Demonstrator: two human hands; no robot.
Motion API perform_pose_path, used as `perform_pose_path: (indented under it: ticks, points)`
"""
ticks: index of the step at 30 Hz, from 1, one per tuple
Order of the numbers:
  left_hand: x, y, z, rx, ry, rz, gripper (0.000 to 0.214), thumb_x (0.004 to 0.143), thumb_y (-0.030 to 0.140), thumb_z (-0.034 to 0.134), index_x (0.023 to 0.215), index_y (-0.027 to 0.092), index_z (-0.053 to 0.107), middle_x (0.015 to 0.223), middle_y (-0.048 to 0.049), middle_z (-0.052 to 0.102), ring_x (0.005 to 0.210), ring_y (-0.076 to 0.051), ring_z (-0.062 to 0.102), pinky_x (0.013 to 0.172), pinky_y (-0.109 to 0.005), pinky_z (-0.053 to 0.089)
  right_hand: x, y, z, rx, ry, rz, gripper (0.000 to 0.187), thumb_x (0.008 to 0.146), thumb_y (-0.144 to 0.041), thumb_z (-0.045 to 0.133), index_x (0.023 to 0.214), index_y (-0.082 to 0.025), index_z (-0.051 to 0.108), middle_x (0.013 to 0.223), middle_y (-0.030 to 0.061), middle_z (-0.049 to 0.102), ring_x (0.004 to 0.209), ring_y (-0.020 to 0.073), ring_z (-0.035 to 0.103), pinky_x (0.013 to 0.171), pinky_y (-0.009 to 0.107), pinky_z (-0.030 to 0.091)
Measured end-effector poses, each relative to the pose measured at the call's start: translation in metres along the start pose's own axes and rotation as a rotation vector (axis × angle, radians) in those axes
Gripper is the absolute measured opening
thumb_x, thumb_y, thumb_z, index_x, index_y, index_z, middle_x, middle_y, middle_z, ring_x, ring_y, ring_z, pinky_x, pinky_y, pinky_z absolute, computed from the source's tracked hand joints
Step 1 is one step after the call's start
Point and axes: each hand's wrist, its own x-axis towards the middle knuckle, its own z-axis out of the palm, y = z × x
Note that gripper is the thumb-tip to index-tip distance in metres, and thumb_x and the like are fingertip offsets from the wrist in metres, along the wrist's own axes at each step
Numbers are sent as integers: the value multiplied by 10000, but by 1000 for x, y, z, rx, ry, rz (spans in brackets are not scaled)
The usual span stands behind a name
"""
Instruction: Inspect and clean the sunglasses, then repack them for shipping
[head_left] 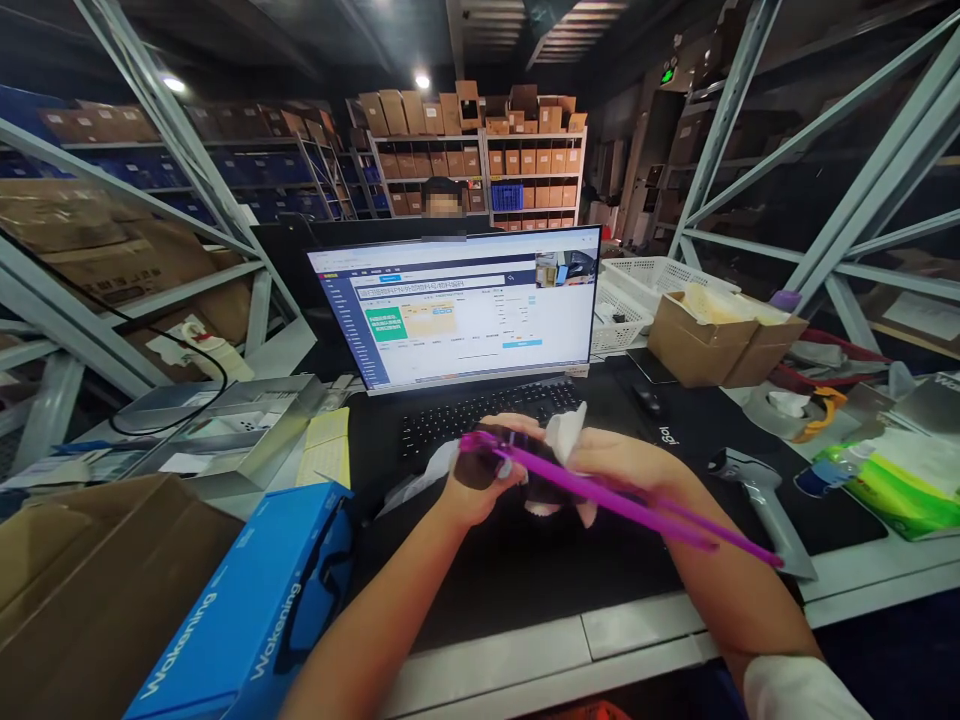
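Glasses [600, 491], magenta-framed, dark-lensed, over black desk mat [555, 580].
Left hand [474, 503]: fingers gripping glasses; right hand [626, 456]: fingers curled around crumpled white tissue [566, 432].

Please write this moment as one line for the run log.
left hand: holds magenta-framed glasses | right hand: white tissue at the glasses | beyond: keyboard, monitor

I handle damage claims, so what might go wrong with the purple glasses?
The white tissue at the right hand might smear a lens. The unfolded temples jut past that hand, so one could snag or bend. If the left hand slips, the purple glasses may drop onto the black mat.
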Motion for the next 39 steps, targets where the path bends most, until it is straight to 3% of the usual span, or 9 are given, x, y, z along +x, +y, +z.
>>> perform_pose_path:
  ticks: [3,5,10,13,17,21,27,31,39]
  points:
    - [4,5,-4,-141,-233,-100,370,828,502,728,1042,209,661,1096,-146,710,1030,-283,689,871,-440,582,5,-7,3,-107,-121,25,337,871,-419,667,1048,-135,707,855,57,746,575,117,654,484,183,486]
    - [6,7,-10,-177,-269,-142,356,809,451,765,1045,206,659,1124,-148,696,1074,-281,671,886,-417,567,6,-10,1,-148,-144,44,318,881,-411,649,1026,-134,703,836,52,740,563,111,650,468,173,478]
    - [7,2,-21,-162,-211,-136,338,791,412,790,1044,223,672,987,-127,725,1157,-318,637,893,-444,563,2,-16,-6,-246,-164,131,376,898,-414,566,678,-126,668,524,23,640,411,98,556,393,165,386]
    - [-3,-8,-8,-252,-149,-201,364,797,456,772,1065,229,676,1035,-120,713,1162,-319,634,952,-472,542,2,-15,-2,-170,-121,64,313,883,-414,612,761,-138,694,590,28,674,440,109,560,415,189,411]
    - [-16,-16,17,-345,-128,-241,387,733,474,827,1013,239,699,1316,-147,619,1232,-331,603,985,-496,531,9,-7,9,-39,52,-148,244,859,-400,684,914,-164,718,772,33,719,640,152,644,581,248,516]
    - [-16,-17,16,-253,-121,-223,404,722,483,834,1037,257,721,1469,-136,501,1308,-345,542,994,-497,533,13,-4,9,-101,92,-199,266,871,-399,664,902,-142,724,848,33,713,775,166,652,697,262,526]
    - [-10,-13,-2,-208,-90,-220,386,751,476,812,1049,246,726,1465,-130,501,1220,-318,592,941,-429,563,-1,-17,1,-67,8,-69,268,835,-399,691,798,-136,719,686,26,677,560,128,585,496,216,461]
    - [-10,-12,4,-319,-14,-209,379,780,453,797,1105,278,709,1281,-105,636,1317,-314,533,1073,-477,483,-9,-24,1,-4,32,-48,204,799,-351,719,772,-148,720,679,27,685,531,124,575,458,209,442]
    - [-12,-8,15,-775,82,-659,460,709,524,833,1065,270,692,1115,-53,712,1240,-300,600,1046,-481,485,-5,-21,4,121,31,-57,413,789,-523,743,776,-112,709,673,57,679,604,157,631,513,228,481]
